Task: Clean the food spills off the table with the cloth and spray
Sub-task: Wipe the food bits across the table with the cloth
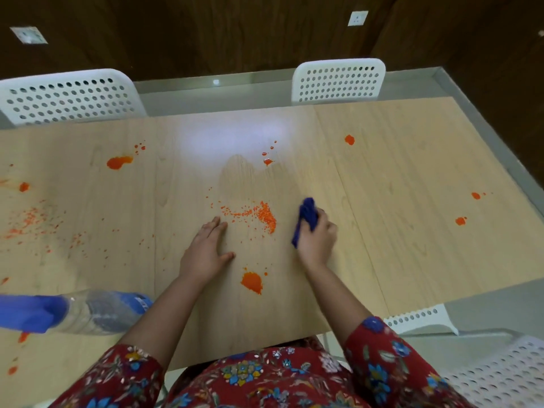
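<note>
Nearest you, the clear plastic spray bottle [97, 312] with its blue head is lying on its side at the near left of the worktop [382, 231], just beside your left forearm and blurred. A thick orange blob [252, 282] is sitting between your two forearms, close to the near edge. Your left grip [206, 251] is resting flat on the pale wood-grain laminate, fingers straight and together, thumb spread, holding nothing. Your right grip [316, 240] is clamping the bunched dark blue cloth [307, 214], fingers curled round it, with the cloth sticking out ahead of the knuckles and a tail hanging down on the thumb side. A heap of orange granules [265, 217] is lying between the two grips, just left of the cloth, trailing away toward your left fingertips. Beyond it a duller streak [244, 178] is showing on the surface. Scattered granules are spreading over the left part, and small orange splats [349, 139] are dotting the far and right areas, well apart, with bare laminate between them. White perforated chairs [338, 81] are standing along the far edge.
</note>
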